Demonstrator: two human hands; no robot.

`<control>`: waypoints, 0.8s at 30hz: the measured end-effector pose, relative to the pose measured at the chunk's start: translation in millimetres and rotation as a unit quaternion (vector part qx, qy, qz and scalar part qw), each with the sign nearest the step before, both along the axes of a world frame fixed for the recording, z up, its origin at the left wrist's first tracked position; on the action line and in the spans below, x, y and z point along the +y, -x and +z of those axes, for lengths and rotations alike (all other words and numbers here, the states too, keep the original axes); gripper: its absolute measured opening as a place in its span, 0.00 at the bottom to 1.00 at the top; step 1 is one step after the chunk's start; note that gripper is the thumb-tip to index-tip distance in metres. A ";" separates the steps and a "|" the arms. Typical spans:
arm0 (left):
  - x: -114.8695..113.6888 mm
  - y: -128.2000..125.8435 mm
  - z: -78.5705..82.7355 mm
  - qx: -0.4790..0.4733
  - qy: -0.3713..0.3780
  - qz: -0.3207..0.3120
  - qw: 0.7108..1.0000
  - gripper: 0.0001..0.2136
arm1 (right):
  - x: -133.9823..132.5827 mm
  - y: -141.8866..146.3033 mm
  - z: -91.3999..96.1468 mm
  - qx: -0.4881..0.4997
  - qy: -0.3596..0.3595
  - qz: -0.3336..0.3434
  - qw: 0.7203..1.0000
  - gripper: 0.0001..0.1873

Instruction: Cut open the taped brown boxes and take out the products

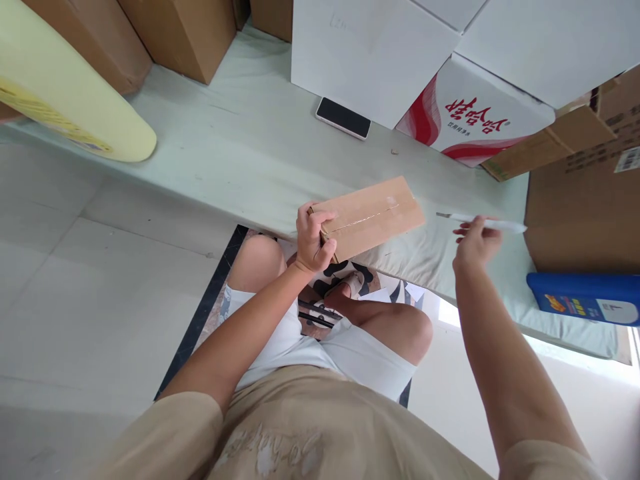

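Observation:
My left hand [314, 239] is closed round the left end of a small flat cardboard box [373, 217]. The box lies at a slant by the front edge of the cloth-covered table, with a seam running along its top. Off to the right, my right hand [477, 243] is raised and grips a white-handled utility knife [505, 227] between thumb and fingers. Its short metal blade points left at the box and stays apart from it. Behind the box rests a phone [343, 118] with a dark screen.
White cartons [370, 53] and a red-and-white carton [475, 117] stand at the back. Large brown boxes [585, 207] and a blue container [585, 297] are on the right. A pale yellow rounded object [75, 87] juts in at the left, before more brown boxes [175, 33].

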State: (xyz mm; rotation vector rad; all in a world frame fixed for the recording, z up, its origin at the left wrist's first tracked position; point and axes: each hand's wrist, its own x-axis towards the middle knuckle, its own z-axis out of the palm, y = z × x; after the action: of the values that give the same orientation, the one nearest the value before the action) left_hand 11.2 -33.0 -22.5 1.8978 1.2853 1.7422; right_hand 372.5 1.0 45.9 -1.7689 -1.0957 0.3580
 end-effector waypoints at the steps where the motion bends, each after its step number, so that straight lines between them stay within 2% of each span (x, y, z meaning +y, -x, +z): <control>1: 1.0 0.1 0.3 -0.006 -0.009 -0.003 1.000 0.24 | -12.3 1.2 -8.8 -0.050 0.013 0.003 0.999 0.14; 4: 5.1 2.3 2.0 -0.021 -0.023 -0.026 0.999 0.22 | -45.6 5.0 -34.8 -0.158 0.054 0.032 0.985 0.11; 7: 12.2 8.0 3.8 -0.030 0.004 -0.066 0.997 0.21 | -66.7 4.6 -54.0 -0.262 0.137 0.075 0.952 0.17; 10: 27.9 15.8 4.3 -0.055 0.044 -0.117 0.991 0.19 | -74.5 2.1 -63.1 -0.339 0.201 0.097 0.914 0.26; 12: 46.4 21.1 4.3 -0.068 0.079 -0.154 0.983 0.17 | -73.3 2.6 -63.0 -0.337 0.196 0.098 0.916 0.28; 16: 96.7 30.3 8.2 -0.025 0.173 -0.248 0.953 0.17 | -59.8 17.6 -45.8 -0.248 0.102 0.095 0.959 0.20; 18: 115.5 34.1 14.2 0.007 0.197 -0.265 0.944 0.20 | -51.9 35.4 -29.9 -0.169 0.047 0.077 0.981 0.18; 21: 115.8 38.9 29.2 0.011 0.212 -0.196 0.957 0.26 | -46.7 71.7 -3.1 -0.068 0.007 0.079 0.995 0.21; 24: 83.9 41.4 47.3 -0.007 0.233 -0.086 0.969 0.23 | -52.2 106.5 18.8 -0.029 -0.001 0.115 0.993 0.21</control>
State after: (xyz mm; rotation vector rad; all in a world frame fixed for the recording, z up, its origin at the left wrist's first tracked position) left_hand -30.2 50.9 24.9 1.6620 1.3347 1.2295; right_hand 266.0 -51.2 64.7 -1.6640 -1.3467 0.4478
